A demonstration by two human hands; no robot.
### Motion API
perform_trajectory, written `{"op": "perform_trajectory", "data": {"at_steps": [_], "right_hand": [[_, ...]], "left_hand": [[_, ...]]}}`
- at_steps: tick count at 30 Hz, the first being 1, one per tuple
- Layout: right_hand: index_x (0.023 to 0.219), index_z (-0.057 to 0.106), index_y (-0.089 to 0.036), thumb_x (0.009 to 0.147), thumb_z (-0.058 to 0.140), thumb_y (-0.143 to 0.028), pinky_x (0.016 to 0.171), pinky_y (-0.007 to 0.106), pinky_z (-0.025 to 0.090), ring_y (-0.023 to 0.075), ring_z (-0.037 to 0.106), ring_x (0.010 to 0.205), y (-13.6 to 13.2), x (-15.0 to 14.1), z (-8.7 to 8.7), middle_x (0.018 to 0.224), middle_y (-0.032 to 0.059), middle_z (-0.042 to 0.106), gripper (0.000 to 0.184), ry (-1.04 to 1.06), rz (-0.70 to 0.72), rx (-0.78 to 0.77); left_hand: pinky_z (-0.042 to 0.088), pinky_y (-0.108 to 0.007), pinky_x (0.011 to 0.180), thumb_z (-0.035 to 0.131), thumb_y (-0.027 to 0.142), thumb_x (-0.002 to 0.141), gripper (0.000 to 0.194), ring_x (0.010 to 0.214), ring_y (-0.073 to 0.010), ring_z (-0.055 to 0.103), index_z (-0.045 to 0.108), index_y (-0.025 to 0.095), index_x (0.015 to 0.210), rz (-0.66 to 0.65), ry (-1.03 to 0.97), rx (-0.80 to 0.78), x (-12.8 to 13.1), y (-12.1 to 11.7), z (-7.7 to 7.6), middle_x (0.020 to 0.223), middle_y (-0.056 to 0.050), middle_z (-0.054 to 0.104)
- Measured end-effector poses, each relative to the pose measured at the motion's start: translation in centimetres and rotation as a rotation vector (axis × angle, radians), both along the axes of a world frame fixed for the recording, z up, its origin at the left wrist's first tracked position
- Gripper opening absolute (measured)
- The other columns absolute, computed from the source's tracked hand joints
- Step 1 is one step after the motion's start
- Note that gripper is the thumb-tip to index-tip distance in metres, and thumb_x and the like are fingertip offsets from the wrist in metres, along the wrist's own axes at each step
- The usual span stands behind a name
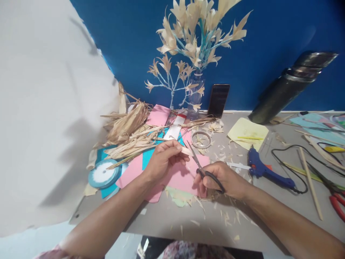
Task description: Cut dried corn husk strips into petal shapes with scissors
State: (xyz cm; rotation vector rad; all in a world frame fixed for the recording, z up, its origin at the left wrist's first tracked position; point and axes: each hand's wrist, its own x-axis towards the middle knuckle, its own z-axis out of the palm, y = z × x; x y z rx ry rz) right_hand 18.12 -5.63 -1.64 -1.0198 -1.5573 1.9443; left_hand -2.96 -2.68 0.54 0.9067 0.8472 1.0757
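Observation:
Between the thumb and fingers of my left hand (169,154) is a small pale strip of dried husk (186,151). My right hand (219,178) grips a pair of black-handled scissors (198,163), its fingers in the loops. The scissor blades point up and to the left, slightly parted, at the right end of the strip. Whether they touch it I cannot tell. Both hands are above pink paper (178,177) strewn with husk trimmings. A roll of tape (201,146) lies just beyond the blades.
Dried husks (129,133) and a blue ribbon spool (104,173) lie left. Husk flowers (199,39) stand at the back, beside a phone (219,100). A dark flask (288,88), a blue glue gun (266,172) with its cord, and red-handled pliers (336,205) are right.

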Motion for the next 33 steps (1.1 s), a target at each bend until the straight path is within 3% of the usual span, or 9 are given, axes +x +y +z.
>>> {"op": "perform_trajectory", "data": {"at_steps": [8, 14, 19, 23, 28, 33], "right_hand": [[0.078, 0.072, -0.011, 0.074, 0.071, -0.064, 0.054, 0.025, 0.043, 0.0167, 0.061, 0.062, 0.6, 0.4, -0.4, 0.072, 0.0087, 0.069, 0.054, -0.028, -0.057, 0.086], [0.092, 0.07, -0.014, 0.066, 0.083, -0.045, 0.06, 0.028, 0.048, 0.0167, 0.061, 0.066, 0.7, -0.4, -0.6, 0.076, 0.0037, 0.067, 0.043, 0.02, -0.392, -0.06], [0.092, 0.068, -0.017, 0.063, 0.082, -0.033, 0.057, 0.028, 0.049, 0.0156, 0.059, 0.062, 0.6, -0.6, -0.3, 0.074, 0.0012, 0.065, 0.036, 0.079, -0.584, -0.047], [0.091, 0.067, -0.016, 0.064, 0.083, -0.036, 0.061, 0.029, 0.05, 0.0168, 0.061, 0.065, 0.5, -0.4, -0.3, 0.074, 0.0013, 0.065, 0.037, 0.1, -0.5, -0.008], [0.091, 0.067, -0.014, 0.079, 0.069, -0.059, 0.064, 0.031, 0.05, 0.021, 0.065, 0.073, 0.4, 0.2, -0.2, 0.08, 0.0087, 0.069, 0.047, 0.096, -0.171, 0.068], [0.085, 0.068, -0.011, 0.071, 0.066, -0.074, 0.057, 0.029, 0.046, 0.0201, 0.063, 0.064, 0.0, -0.1, 0.1, 0.073, 0.0104, 0.069, 0.065, -0.015, -0.044, 0.082]], "left_hand": [[0.051, -0.025, 0.058, 0.071, 0.026, 0.075, 0.016, 0.06, -0.0161, 0.067, 0.063, 0.013, 0.069, 0.03, 0.036, 0.015, 0.0, 0.0, 0.1, 0.064, -0.006, 0.071], [0.05, -0.024, 0.06, 0.07, 0.029, 0.079, 0.018, 0.058, -0.0134, 0.063, 0.068, 0.012, 0.072, 0.016, 0.139, 0.025, -0.1, -0.1, -0.1, 0.073, -0.009, 0.073], [0.045, -0.022, 0.055, 0.069, 0.032, 0.08, 0.023, 0.053, -0.012, 0.059, 0.068, 0.012, 0.069, -0.053, 0.243, 0.042, 0.2, -0.4, 0.1, 0.06, -0.006, 0.068], [0.043, -0.021, 0.053, 0.069, 0.031, 0.08, 0.023, 0.052, -0.0109, 0.057, 0.065, 0.013, 0.066, -0.077, 0.277, 0.052, 0.4, -0.6, 0.1, 0.06, -0.004, 0.067], [0.047, -0.022, 0.06, 0.066, 0.031, 0.083, 0.02, 0.057, -0.0118, 0.062, 0.062, 0.015, 0.071, -0.04, 0.212, 0.085, 0.1, -0.3, -0.4, 0.063, -0.002, 0.068], [0.05, -0.024, 0.06, 0.065, 0.028, 0.082, 0.017, 0.058, -0.0141, 0.065, 0.061, 0.015, 0.072, 0.059, 0.157, 0.109, 0.0, 0.0, -0.2, 0.064, -0.004, 0.07]]}}
